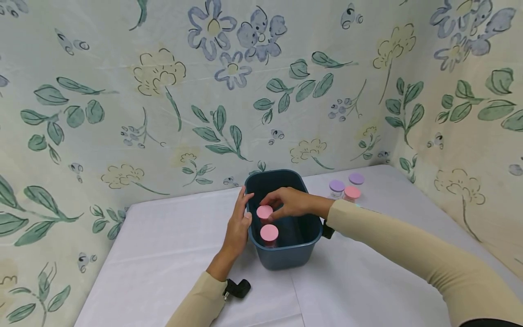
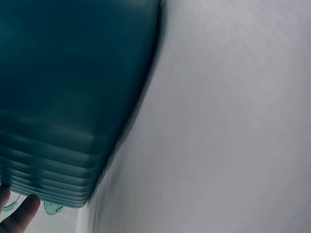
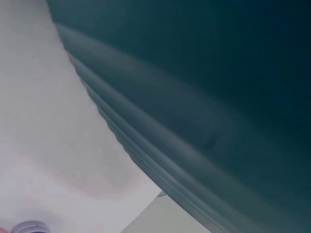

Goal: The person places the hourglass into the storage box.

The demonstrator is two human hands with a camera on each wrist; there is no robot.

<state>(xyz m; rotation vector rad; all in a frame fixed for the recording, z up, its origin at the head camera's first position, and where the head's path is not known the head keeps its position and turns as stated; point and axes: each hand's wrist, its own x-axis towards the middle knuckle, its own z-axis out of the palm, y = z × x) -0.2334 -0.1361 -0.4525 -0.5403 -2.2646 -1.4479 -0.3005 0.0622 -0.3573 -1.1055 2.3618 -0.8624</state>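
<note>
While the right hand (image 1: 293, 200) pinches a pink-lidded jar (image 1: 264, 211) between thumb and curled fingers inside the blue bin (image 1: 285, 259), left hand (image 1: 238, 227) with straight fingers apart against the bin's left side, second pink-lidded jar (image 1: 269, 233) at the near end, purple lids (image 1: 337, 185) on the white table (image 1: 175, 254).

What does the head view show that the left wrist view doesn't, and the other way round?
Only the head view: the right hand holding a pink-lidded jar, a nearer pink-lidded jar in the teal bin, and two purple lids and another pink lid outside.

Only the left wrist view: ridges along the bin's outer wall.

Both: the bin, fingers of the left hand, white cloth and leaf-print backdrop.
</note>
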